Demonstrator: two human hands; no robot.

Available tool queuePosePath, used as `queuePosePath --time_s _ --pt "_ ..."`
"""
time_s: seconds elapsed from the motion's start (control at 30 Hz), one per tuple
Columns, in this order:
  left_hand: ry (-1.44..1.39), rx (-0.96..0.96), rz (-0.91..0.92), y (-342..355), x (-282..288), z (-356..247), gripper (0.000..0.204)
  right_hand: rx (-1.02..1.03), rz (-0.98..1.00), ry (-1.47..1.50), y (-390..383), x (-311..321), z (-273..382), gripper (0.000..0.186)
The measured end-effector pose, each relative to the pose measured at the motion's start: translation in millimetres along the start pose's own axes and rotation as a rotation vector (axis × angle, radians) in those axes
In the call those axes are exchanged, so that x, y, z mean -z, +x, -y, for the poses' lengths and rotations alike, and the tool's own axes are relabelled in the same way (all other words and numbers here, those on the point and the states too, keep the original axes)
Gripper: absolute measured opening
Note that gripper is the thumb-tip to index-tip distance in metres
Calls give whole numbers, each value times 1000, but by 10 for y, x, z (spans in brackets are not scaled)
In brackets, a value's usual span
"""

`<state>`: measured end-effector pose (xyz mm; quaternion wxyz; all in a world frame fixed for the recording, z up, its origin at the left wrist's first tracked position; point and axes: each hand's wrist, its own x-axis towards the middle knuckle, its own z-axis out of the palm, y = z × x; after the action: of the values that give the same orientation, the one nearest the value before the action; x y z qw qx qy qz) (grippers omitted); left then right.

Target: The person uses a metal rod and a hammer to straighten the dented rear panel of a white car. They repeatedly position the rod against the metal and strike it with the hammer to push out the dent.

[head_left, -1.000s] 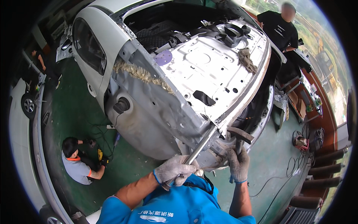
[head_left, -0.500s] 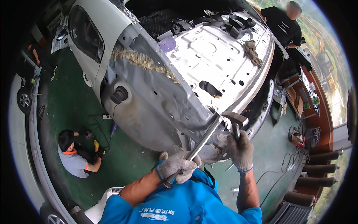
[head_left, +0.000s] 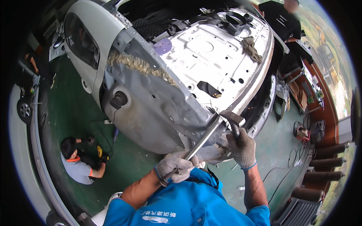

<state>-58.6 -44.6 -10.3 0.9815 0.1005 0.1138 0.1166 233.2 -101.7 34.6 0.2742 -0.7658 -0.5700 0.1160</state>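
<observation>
My left hand (head_left: pixel 175 167), in a grey knit glove, is closed around a long silver metal bar (head_left: pixel 204 140). The bar slants up and right, its far end against the torn rear corner of a stripped car body (head_left: pixel 151 113). My gloved right hand (head_left: pixel 243 150) grips a hammer (head_left: pixel 233 118) by its dark handle. The hammer's head is at the bar's far end; whether they touch I cannot tell. Bent, jagged sheet metal lies around that spot, partly hidden by the hammer.
A glove (head_left: pixel 251 49), black straps and a purple disc (head_left: pixel 163 46) lie on the white panel (head_left: pixel 203 49). A person (head_left: pixel 81 160) crouches at left with a yellow tool; another (head_left: pixel 281 20) stands at far right. Cables (head_left: pixel 294 158) and cylinders (head_left: pixel 324 175) are at right.
The hammer head has shifted slightly left and up in the picture, and my right hand has moved slightly up. The whole view has drifted a little. Both hands keep their grips.
</observation>
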Motion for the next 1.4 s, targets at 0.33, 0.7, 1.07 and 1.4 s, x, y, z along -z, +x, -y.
queuePosePath --time_s 0.33,0.7,1.07,1.4 --pt "-6 32 12 -75 75 -61 25 -217 -44 327 -208 -8 -221 24" --pt "8 20 -13 -22 76 -40 23 -131 -126 280 -150 -27 -68 29" --pt "-32 47 43 4 102 -66 22 -68 -198 295 -84 73 15 15" --pt "-21 43 22 14 85 -30 24 -278 -131 357 -204 -148 -239 27"
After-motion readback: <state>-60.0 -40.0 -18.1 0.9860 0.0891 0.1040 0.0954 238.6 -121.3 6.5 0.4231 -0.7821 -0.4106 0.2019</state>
